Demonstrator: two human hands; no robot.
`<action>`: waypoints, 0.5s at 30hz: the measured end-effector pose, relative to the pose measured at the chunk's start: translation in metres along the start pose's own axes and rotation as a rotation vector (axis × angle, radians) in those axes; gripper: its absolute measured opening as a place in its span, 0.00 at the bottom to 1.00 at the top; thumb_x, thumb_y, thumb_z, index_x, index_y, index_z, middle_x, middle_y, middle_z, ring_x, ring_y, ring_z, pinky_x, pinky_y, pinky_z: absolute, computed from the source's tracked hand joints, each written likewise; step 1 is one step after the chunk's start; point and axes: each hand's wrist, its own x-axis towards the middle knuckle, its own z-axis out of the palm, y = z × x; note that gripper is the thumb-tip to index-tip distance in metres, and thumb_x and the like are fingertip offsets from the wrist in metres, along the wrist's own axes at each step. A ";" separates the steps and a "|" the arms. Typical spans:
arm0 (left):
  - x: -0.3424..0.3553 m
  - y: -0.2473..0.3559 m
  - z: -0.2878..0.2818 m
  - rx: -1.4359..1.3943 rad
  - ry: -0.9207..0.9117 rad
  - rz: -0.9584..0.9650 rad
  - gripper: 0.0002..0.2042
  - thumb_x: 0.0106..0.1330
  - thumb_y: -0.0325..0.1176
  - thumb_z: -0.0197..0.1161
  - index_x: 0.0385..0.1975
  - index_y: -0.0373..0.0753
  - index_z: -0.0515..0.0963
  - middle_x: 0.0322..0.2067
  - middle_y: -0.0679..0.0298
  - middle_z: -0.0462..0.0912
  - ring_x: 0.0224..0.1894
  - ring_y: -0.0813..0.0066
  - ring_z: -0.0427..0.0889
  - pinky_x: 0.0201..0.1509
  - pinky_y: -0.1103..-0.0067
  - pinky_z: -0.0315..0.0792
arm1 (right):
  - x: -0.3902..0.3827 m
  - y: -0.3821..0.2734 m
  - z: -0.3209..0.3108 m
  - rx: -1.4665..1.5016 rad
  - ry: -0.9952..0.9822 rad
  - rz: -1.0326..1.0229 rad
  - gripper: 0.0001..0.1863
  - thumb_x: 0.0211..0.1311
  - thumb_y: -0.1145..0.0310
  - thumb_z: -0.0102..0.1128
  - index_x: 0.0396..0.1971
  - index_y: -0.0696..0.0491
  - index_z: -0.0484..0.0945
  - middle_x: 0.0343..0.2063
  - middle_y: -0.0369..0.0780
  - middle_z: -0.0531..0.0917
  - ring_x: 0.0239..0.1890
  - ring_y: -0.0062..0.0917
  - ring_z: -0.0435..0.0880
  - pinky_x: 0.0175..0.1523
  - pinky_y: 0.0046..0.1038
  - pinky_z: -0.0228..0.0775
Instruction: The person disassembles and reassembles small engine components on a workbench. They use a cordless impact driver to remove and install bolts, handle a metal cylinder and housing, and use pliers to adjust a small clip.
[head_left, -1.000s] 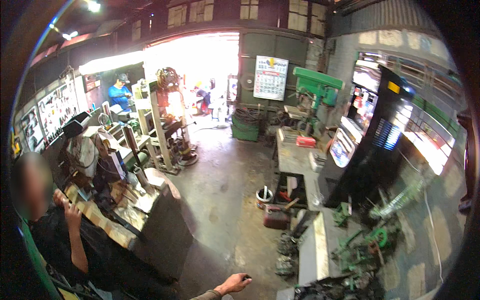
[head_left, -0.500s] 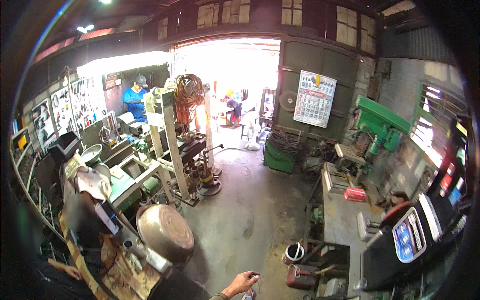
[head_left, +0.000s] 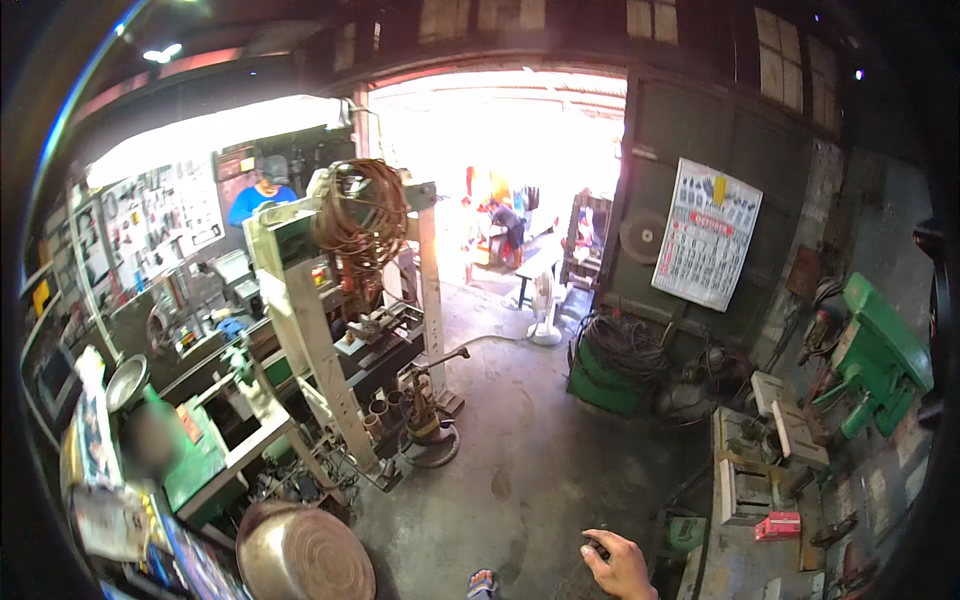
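Brown and silver metal makes up the big round basin (head_left: 305,555) at lower left; above it stands a cream steel frame (head_left: 302,316) hung with a coil of brown cable (head_left: 358,215). One multicoloured patterned shoe (head_left: 482,583) shows at the bottom centre. Right of it, a small dark object (head_left: 598,549), too small to identify, lies against the fingertips of the bare right hand (head_left: 616,563), whose fingers are curled and seem to pinch it. Judging by that grip, the object is picked up and not yet set down; what remains cannot be told. The left hand is out of frame. At lower right, apart from the hand, a worn grey surface (head_left: 728,556) carries a red rectangular box (head_left: 778,526), below a green drill press (head_left: 882,345)
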 end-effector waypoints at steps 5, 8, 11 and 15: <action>0.157 0.284 0.053 -0.045 0.000 0.247 0.18 0.68 0.45 0.62 0.27 0.34 0.85 0.23 0.47 0.84 0.30 0.51 0.86 0.32 0.59 0.76 | 0.117 0.149 0.080 -0.020 -0.156 0.280 0.20 0.65 0.57 0.66 0.50 0.55 0.85 0.48 0.51 0.88 0.53 0.47 0.86 0.59 0.40 0.77; 0.250 0.524 0.073 -0.186 -0.157 0.495 0.17 0.72 0.43 0.63 0.46 0.34 0.85 0.35 0.52 0.88 0.36 0.67 0.87 0.41 0.71 0.79 | 0.135 0.262 0.110 0.038 -0.140 0.439 0.22 0.63 0.56 0.68 0.48 0.58 0.86 0.46 0.50 0.89 0.52 0.45 0.87 0.59 0.40 0.77; 0.293 0.734 0.074 -0.324 -0.318 0.677 0.19 0.75 0.44 0.61 0.54 0.34 0.82 0.39 0.55 0.90 0.41 0.68 0.89 0.48 0.74 0.81 | 0.154 0.371 0.139 0.152 -0.193 0.916 0.23 0.62 0.58 0.70 0.46 0.63 0.85 0.46 0.49 0.89 0.52 0.40 0.87 0.57 0.40 0.77; 0.337 0.923 0.081 -0.407 -0.281 0.884 0.15 0.75 0.39 0.60 0.50 0.34 0.83 0.39 0.56 0.90 0.37 0.71 0.89 0.45 0.76 0.80 | 0.235 0.473 0.174 0.099 -0.316 1.404 0.27 0.61 0.54 0.68 0.49 0.64 0.84 0.49 0.52 0.87 0.55 0.42 0.84 0.57 0.41 0.77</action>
